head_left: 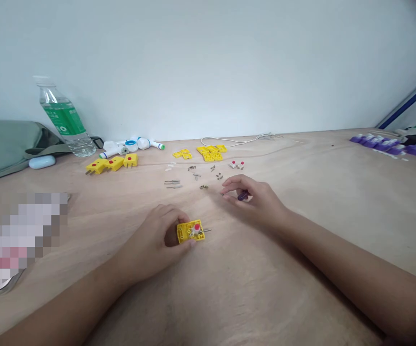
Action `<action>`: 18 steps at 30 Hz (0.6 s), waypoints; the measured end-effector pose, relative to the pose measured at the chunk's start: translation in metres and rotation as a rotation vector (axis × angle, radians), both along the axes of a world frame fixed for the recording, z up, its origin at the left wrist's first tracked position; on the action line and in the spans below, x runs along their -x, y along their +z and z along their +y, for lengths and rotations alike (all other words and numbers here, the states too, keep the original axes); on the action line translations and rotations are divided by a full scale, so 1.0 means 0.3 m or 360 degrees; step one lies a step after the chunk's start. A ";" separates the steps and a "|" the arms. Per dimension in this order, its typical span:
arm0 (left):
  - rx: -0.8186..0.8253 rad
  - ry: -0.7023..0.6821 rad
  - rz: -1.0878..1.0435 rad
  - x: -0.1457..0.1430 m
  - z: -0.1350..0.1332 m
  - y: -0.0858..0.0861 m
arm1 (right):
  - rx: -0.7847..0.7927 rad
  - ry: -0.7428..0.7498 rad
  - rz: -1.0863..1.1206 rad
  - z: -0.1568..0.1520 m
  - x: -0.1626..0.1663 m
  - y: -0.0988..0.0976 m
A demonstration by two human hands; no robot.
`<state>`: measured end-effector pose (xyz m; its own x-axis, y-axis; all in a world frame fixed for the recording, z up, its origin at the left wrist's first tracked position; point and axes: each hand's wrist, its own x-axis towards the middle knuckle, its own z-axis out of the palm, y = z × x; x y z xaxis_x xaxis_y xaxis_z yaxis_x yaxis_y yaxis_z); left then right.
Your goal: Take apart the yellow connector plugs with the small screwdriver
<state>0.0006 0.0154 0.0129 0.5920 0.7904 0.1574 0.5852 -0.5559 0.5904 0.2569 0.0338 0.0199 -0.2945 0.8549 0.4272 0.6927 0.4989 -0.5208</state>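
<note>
My left hand (161,235) is closed around an open yellow plug housing (183,231), thumb on the near side and fingers on the far side. Inside the housing sits a white piece with a red button (197,227), and a metal prong (206,230) sticks out to the right. My right hand (254,194) is raised further back, with a dark purple tool handle (243,196) tucked in its curled fingers. At its thumb and index fingertips is a tiny metal part (222,194), too small to name. Small brass pieces (204,187) lie just left of those fingertips.
Metal prongs (172,182), screws (192,168), red-button pieces (237,165) and yellow housing parts (211,153) lie behind the hands. Assembled yellow plugs (114,164) and a water bottle (66,120) stand at left. Purple parts (384,143) lie far right, near the wall.
</note>
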 end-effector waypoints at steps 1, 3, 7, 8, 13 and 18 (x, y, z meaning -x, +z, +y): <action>0.0006 0.0001 0.0001 0.001 0.001 -0.001 | -0.0043 -0.0018 -0.0037 0.008 -0.014 0.009; 0.0010 0.0003 0.0001 0.003 0.002 -0.004 | -0.0135 -0.0082 -0.0103 0.033 -0.051 0.030; 0.0002 0.0001 -0.0008 0.004 0.000 -0.003 | -0.0147 -0.0204 -0.0184 0.113 -0.117 0.051; 0.0009 0.0000 -0.0009 0.003 0.000 0.000 | -0.0105 -0.0210 -0.0212 0.136 -0.125 0.050; 0.0058 0.0004 0.0005 -0.003 -0.004 0.019 | 0.0113 -0.0231 -0.0466 0.242 -0.111 0.031; 0.0043 -0.0008 -0.0006 0.001 -0.002 0.009 | 0.0189 -0.0215 -0.0553 0.296 -0.080 0.027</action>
<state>0.0003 0.0146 0.0157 0.5957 0.7912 0.1383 0.5799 -0.5428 0.6076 0.2809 0.1225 0.0279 -0.2856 0.9333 0.2177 0.8933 0.3415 -0.2921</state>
